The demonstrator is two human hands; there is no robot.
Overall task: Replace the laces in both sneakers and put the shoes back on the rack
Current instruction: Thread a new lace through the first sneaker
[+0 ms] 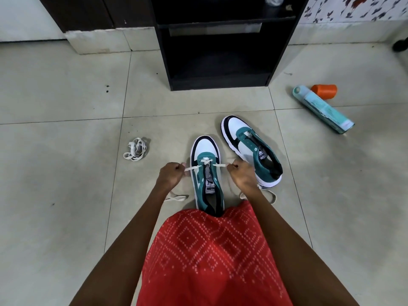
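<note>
Head camera shows your left hand (171, 174) and right hand (241, 173) each clenched around one strand of a white lace (194, 167), drawn out sideways from the front eyelets of the nearer teal-and-white sneaker (204, 147). That shoe stands on the tiled floor (66, 195) just ahead of your red patterned garment (209, 257), toe pointing away from you. The lace crosses once near the toe, and its loose ends trail on the floor beside your wrists. The second sneaker (249, 146) sits unlaced, just right of your right hand. A bundled spare lace (135, 149) lies well apart to the left. The black rack (280, 51) stands beyond both shoes. Off right, a teal spray can (322, 109) lies on its side with an orange cap (324, 91) just beside it.
</note>
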